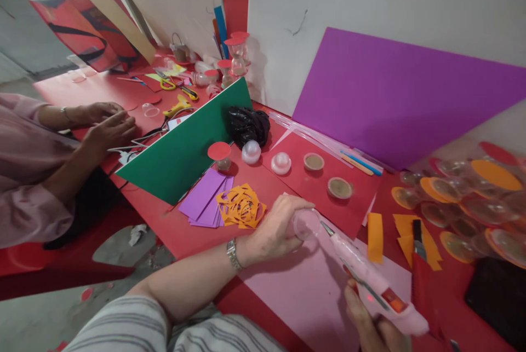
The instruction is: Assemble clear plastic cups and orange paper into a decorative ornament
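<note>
My left hand, with a metal watch at the wrist, is closed around a small clear plastic cup above a pink sheet. In my right hand is a pink glue gun, its metal nozzle pointing at the cup's rim. I cannot tell whether the nozzle touches it. Beyond my hands, two cups filled with something brown and two whitish round containers stand on a red sheet. Cut orange paper pieces and purple strips lie beyond my left forearm.
A green board stands upright to the left, and past it are a co-worker's hands and a yellow glue gun. A purple board leans on the wall. Several cup assemblies crowd the right, near a utility knife.
</note>
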Demonstrator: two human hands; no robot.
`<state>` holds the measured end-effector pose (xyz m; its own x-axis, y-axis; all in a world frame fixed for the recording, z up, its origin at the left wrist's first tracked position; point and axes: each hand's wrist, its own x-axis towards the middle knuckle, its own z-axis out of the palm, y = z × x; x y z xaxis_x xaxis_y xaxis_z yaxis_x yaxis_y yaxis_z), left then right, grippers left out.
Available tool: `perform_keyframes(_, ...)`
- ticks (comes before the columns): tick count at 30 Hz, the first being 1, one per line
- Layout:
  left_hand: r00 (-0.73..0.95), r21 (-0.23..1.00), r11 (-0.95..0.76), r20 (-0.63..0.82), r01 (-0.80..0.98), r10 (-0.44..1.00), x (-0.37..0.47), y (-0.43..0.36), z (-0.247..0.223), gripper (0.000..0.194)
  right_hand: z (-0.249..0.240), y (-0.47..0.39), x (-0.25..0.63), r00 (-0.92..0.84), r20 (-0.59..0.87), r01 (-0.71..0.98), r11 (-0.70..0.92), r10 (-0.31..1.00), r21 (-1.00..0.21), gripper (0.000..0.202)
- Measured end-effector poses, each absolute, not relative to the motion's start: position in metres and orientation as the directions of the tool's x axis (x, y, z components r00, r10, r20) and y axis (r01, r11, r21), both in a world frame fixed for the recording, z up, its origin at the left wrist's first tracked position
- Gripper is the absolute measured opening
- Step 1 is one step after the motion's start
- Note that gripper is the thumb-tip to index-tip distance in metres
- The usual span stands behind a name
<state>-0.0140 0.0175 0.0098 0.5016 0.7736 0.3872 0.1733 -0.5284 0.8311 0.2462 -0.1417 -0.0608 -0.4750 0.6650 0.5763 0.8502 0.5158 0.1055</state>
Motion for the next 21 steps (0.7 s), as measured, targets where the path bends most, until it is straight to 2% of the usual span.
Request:
perform_keyframes(6,0.425,0.854,-0.497,0.398,0.151,0.813,-0.015,0.018,0.009,0.047,-0.065,-0.147,0.237,-0.238,0.626,0.915,0.388,0.742,-0.112,0.036)
perform_keyframes(9,0.419,0.862,-0.485,0.39,0.146,0.82,-0.016,0.018,0.009,0.047,-0.07,-0.153,0.235,-0.241,0.632,0.941,0.336,0.736,-0.033,0.044)
perform_keyframes(12,0.436,0.871,-0.468,0.365,0.153,0.823,-0.016,0.017,0.009,0.05,-0.072,-0.156,0.232,-0.326,0.602,0.924,0.381,0.729,0.039,0.051)
perform_keyframes(17,0.449,0.881,-0.445,0.336,0.162,0.828,-0.015,0.016,0.01,0.053,-0.061,-0.152,0.228,-0.185,0.583,0.943,0.311,0.791,-0.122,0.04)
perform_keyframes(21,0.468,0.885,-0.429,0.306,0.181,0.829,-0.014,0.016,0.011,0.053,-0.053,-0.144,0.236,-0.283,0.537,0.878,0.44,0.795,-0.187,0.033)
